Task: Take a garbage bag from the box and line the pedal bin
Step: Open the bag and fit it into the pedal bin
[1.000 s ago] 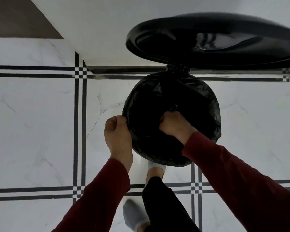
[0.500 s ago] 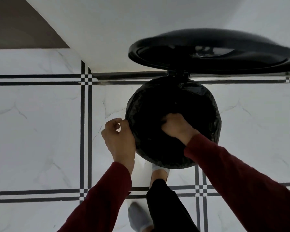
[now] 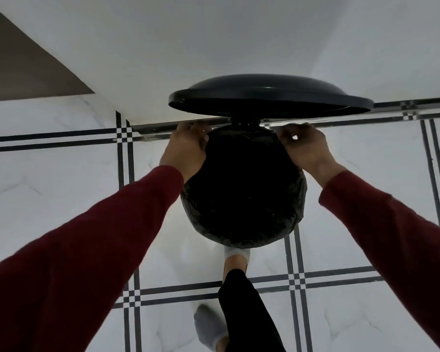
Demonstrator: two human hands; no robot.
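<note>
A round pedal bin stands on the tiled floor, its black lid (image 3: pixel 269 95) raised against the wall. A black garbage bag (image 3: pixel 241 199) covers the bin's mouth and folds over its rim. My left hand (image 3: pixel 186 148) grips the bag's edge at the far left of the rim. On the far right of the rim, close under the lid hinge, my right hand (image 3: pixel 304 146) pinches the bag's edge. My foot in a white sock (image 3: pixel 236 257) is at the bin's near base; the pedal itself is hidden. The bag box is not in view.
A white wall (image 3: pixel 214 41) rises directly behind the bin. White marble floor tiles (image 3: pixel 48 186) with black stripe borders surround it. My other foot in a grey sock (image 3: pixel 208 326) rests further back, near the bottom edge.
Both hands have moved from the bin's near side and middle to the far rim beside the hinge. The right hand has come out of the bag. The view has tilted and drawn closer.
</note>
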